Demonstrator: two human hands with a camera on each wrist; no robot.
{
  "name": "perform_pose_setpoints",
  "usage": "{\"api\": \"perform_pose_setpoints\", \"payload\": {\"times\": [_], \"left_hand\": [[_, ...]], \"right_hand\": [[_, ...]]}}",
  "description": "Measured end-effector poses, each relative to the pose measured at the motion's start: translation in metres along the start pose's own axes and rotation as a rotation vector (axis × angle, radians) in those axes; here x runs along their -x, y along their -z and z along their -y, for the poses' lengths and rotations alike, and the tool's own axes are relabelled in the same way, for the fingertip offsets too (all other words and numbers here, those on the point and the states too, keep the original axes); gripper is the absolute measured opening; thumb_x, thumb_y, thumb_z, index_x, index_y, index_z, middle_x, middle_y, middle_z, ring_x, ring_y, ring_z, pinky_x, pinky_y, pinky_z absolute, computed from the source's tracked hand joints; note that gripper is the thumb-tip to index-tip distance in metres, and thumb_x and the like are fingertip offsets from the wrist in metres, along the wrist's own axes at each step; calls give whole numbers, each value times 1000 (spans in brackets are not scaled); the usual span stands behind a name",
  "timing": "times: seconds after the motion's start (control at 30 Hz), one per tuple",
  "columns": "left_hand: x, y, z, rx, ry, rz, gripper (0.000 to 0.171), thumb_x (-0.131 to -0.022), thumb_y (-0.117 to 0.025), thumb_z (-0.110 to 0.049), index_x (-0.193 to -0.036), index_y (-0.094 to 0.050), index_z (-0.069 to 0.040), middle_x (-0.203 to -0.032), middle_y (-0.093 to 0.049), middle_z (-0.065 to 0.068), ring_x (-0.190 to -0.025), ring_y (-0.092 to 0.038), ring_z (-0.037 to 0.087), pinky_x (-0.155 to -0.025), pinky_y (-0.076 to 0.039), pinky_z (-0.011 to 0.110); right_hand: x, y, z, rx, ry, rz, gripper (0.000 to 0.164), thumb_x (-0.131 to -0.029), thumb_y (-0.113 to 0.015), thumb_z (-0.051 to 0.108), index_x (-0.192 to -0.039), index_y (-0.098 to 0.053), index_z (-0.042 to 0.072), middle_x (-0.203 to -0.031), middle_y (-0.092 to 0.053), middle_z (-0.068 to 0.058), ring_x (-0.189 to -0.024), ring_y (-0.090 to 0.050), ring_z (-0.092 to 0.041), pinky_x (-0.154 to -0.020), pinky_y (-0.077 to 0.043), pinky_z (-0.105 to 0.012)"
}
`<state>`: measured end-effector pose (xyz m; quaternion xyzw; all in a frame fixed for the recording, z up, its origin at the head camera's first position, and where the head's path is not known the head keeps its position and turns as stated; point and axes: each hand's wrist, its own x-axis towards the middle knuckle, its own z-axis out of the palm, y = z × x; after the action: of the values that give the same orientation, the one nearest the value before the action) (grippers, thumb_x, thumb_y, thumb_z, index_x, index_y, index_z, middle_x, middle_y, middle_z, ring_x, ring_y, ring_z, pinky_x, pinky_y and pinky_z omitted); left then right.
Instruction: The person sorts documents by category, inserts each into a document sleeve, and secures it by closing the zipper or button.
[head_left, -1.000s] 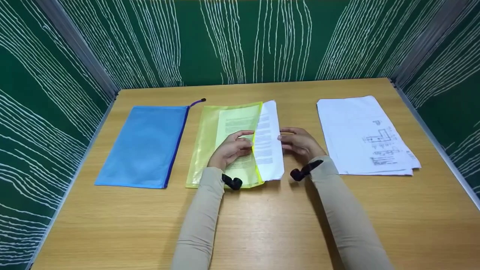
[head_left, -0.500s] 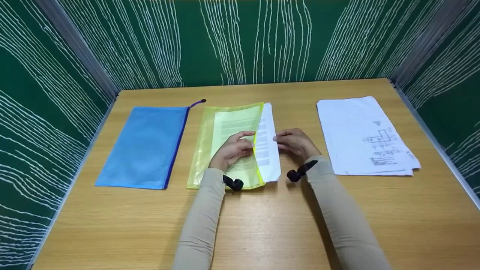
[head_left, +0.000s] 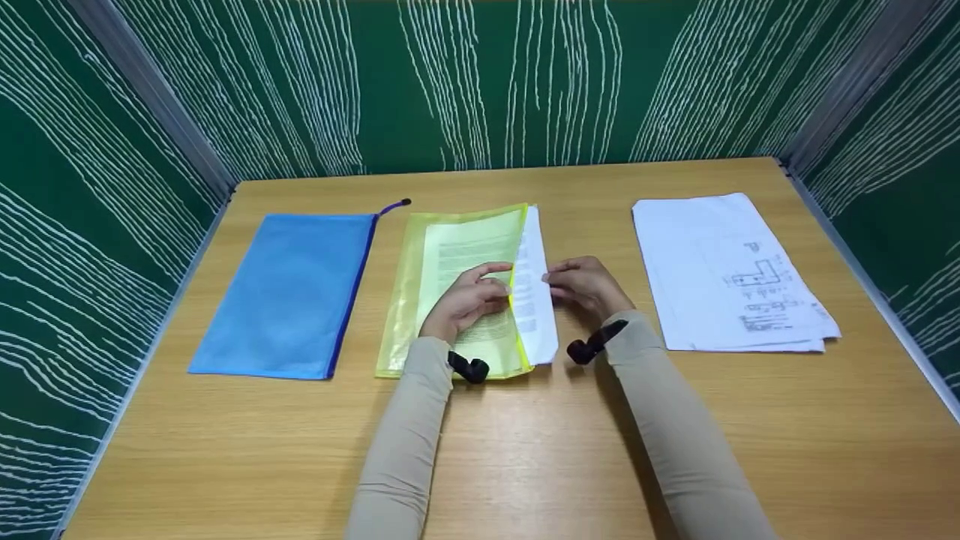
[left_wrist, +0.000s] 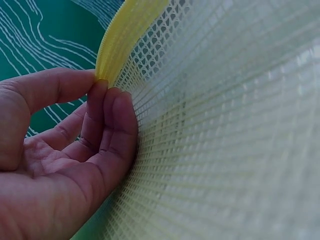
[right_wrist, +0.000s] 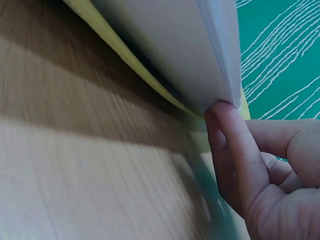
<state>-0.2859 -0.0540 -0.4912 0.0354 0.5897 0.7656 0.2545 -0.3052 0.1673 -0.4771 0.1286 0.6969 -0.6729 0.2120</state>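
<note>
A translucent yellow mesh zipper pouch [head_left: 405, 300] lies mid-table with its mouth on the right side. White printed sheets [head_left: 536, 300] sit mostly inside it, and a strip of them sticks out past the zipper edge. My left hand [head_left: 469, 300] pinches that yellow zipper edge [left_wrist: 107, 52] and lifts it, as the left wrist view shows. At the sheets' outer edge is my right hand [head_left: 589, 285], which pinches the paper stack [right_wrist: 200, 55] between thumb and fingers. In the right wrist view the pouch's lower yellow edge [right_wrist: 135, 62] runs beneath the paper.
A blue zipper pouch [head_left: 289, 292] lies flat to the left, its purple pull tab [head_left: 391, 206] pointing toward the back. On the right rests another stack of white sheets [head_left: 705, 277] with a printed drawing. Green panels [head_left: 495, 90] with white lines enclose the wooden table [head_left: 525, 450].
My right hand has moved left with the sheets, so a narrower strip of paper sticks out of the yellow pouch. The left hand stays at the zipper edge, shifted slightly right.
</note>
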Motion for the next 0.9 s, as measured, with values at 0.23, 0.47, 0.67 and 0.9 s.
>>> {"api": "perform_pose_setpoints", "payload": {"times": [0.23, 0.47, 0.67, 0.9], "left_hand": [[-2, -3, -1, 18, -3, 18, 50, -90, -55, 5, -138, -47, -5, -74, -59, 0, -75, -58, 14, -74, -49, 29], [-4, -6, -1, 34, -7, 5, 47, -90, -55, 6, -135, -50, -6, -73, -59, 0, -74, -59, 14, -75, -51, 30], [-4, -9, 0, 55, -15, -4, 47, -89, -55, 7, -135, -50, -5, -74, -60, 0, -74, -59, 13, -75, -51, 30], [-4, -11, 1, 43, -8, 0, 48, -89, -56, 5, -136, -50, -5, -77, -64, 0, -76, -60, 14, -71, -49, 28]], "right_hand": [[0, -4, 0, 3, 0, -3, 26, -90, -63, 0, -115, -58, -4, -98, -59, -9, -72, -64, -9, -69, -56, -18], [-1, -10, 2, 6, 3, -14, 27, -90, -63, 0, -116, -58, -5, -97, -60, -8, -71, -64, -9, -68, -56, -18], [-1, -17, 1, 3, 13, -27, 26, -89, -64, -1, -114, -58, -6, -95, -59, -9, -69, -65, -8, -68, -56, -19], [-2, -23, 1, 11, 31, -34, 17, -90, -62, -1, -107, -61, -4, -82, -62, -4, -63, -65, -7, -61, -55, -20]]}}
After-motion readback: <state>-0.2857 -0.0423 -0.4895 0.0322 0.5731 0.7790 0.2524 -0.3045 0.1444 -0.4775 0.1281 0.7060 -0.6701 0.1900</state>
